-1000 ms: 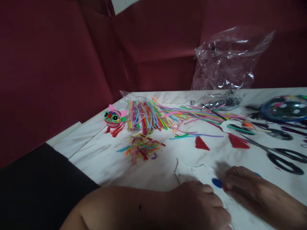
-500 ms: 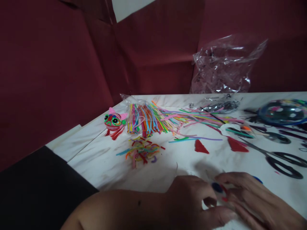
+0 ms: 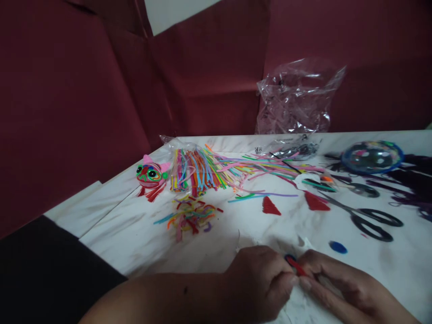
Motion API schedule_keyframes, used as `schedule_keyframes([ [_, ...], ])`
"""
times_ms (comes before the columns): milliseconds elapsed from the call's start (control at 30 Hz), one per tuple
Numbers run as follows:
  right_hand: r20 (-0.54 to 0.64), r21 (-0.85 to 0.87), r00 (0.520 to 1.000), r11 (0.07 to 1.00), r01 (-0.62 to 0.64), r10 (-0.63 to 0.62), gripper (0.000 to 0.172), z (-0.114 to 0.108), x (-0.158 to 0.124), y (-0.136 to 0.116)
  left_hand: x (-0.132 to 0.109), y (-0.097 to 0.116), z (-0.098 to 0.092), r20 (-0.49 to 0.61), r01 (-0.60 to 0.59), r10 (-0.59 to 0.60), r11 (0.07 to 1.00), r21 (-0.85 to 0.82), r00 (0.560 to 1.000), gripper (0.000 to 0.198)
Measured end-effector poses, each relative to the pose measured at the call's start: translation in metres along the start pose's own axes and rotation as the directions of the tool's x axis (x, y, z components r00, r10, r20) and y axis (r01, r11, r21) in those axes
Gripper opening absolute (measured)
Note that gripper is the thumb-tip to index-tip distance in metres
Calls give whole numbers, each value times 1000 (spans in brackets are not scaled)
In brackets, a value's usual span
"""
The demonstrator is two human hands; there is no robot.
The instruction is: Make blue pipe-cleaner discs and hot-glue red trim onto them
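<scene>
My left hand [image 3: 258, 281] is closed in a pinch at the bottom middle, with its forearm crossing in from the left. My right hand [image 3: 332, 283] meets it from the right, thumb and fingers pressed together. Between the fingertips is a small red strip [image 3: 297, 267] with a dark blue rounded end at the left hand's side. Both hands grip this piece; the fingers cover part of it. Crumpled whitish film lies under and behind the hands. Beyond my right hand lies a blue oval disc [image 3: 338, 247].
Scissors [image 3: 357, 211] lie at right near two red triangular pieces [image 3: 270, 206]. Several pipe cleaners [image 3: 202, 171] spill from a clear bag, with short offcuts [image 3: 192, 216] in front. A colourful animal face [image 3: 151, 174] is at left. A clear dome [image 3: 373, 157] and plastic bag [image 3: 293, 103] are behind.
The view has shifted, so things on the table sit further left. My hands have come together around the red and blue piece, and the right hand has uncovered the blue disc.
</scene>
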State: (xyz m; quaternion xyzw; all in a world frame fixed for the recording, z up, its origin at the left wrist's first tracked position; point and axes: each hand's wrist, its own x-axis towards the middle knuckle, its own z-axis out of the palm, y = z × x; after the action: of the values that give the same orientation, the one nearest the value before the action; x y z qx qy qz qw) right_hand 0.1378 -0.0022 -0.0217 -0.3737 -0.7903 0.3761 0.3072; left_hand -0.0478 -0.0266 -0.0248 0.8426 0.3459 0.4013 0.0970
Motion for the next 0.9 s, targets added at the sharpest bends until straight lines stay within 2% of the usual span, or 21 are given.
schedule_keyframes([
  [167, 77, 191, 988, 971, -147, 135, 24, -2, 3, -15, 0, 0, 1, -13, -21, 20, 999, -27, 1000, 17],
  [300, 194, 295, 967, 931, -216, 163, 26, -3, 3, -16, -1, 0, 1, -32, -22, 20, 998, -59, 999, 14],
  [633, 142, 507, 960, 816, -279, 240, 30, 7, -1, -19, 0, 3, 7, -85, 4, -23, 977, -211, 996, 21],
  [900, 150, 628, 953, 719, -299, 265, 30, 11, 0, -16, 1, 6, 4, -45, 87, -100, 969, -230, 994, 18],
])
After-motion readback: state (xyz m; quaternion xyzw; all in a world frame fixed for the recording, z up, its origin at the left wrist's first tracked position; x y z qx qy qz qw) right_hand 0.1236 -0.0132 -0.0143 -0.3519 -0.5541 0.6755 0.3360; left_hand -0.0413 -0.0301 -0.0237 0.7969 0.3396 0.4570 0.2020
